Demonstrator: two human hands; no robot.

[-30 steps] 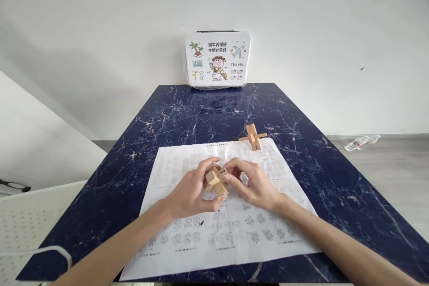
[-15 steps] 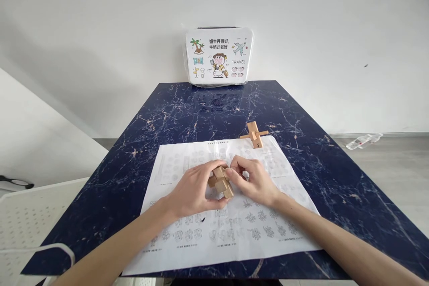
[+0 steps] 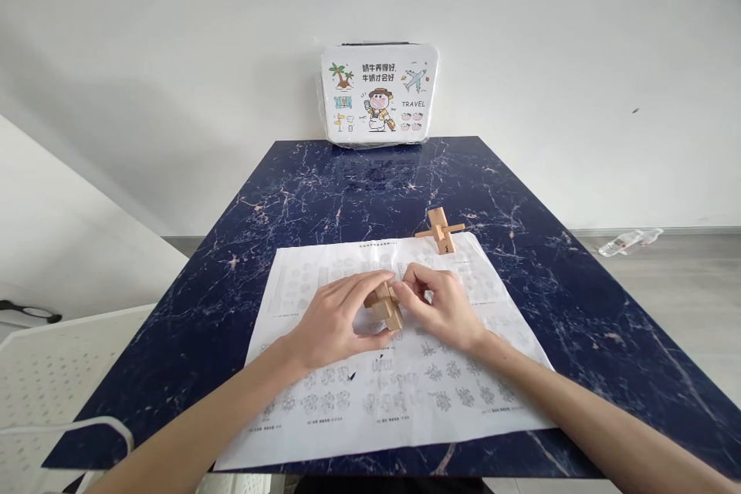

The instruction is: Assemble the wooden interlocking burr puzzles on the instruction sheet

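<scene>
Over the printed sheet, a wooden burr puzzle (image 3: 387, 312) of interlocked blocks is held in front of me. My left hand (image 3: 336, 316) is closed around its left side, fingers over the top and thumb along the near end. With thumb and curled forefinger, my right hand (image 3: 443, 307) pinches at the puzzle's upper right edge; the exact grip is partly hidden. Beneath both hands lies the white paper sheet (image 3: 324, 444), covered in small line diagrams. A second wooden puzzle (image 3: 441, 233), cross-shaped with a thin crossbar, rests by the sheet's far right edge.
The dark blue marbled table (image 3: 243, 216) reaches to the wall. At its far end stands a white cartoon-printed case (image 3: 379, 96) in clear plastic. A white perforated surface (image 3: 63, 363) with a white cable (image 3: 86, 424) is at left; a clear plastic item (image 3: 630, 241) lies on the floor at right.
The wooden puzzle has turned and tipped slightly between my hands. My left fingers have moved further over its top, and my right hand has shifted a little to the right.
</scene>
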